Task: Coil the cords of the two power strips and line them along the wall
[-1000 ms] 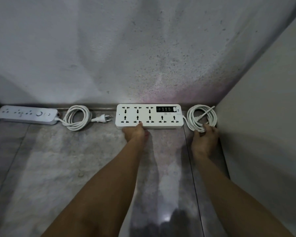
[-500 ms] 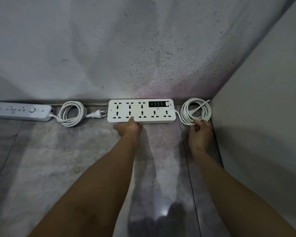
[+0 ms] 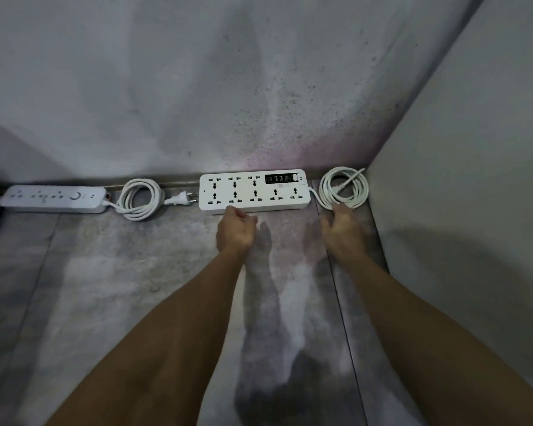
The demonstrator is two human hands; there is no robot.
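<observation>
Right hand (image 3: 342, 229) drawn back, fingers loose at coiled cord (image 3: 344, 187); left hand (image 3: 236, 229) curled, touching power strip (image 3: 253, 191); tiled floor (image 3: 105, 287).

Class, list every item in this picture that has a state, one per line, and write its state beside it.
Wide power strip: flat on the floor, along the wall.
Its cord: coiled, in the corner.
Slim power strip: flat, along the wall.
Its cord: coiled, plug lying loose, unplugged.
Left hand: fingertips at the wide strip's near edge.
Right hand: fingertips at the corner coil.
</observation>
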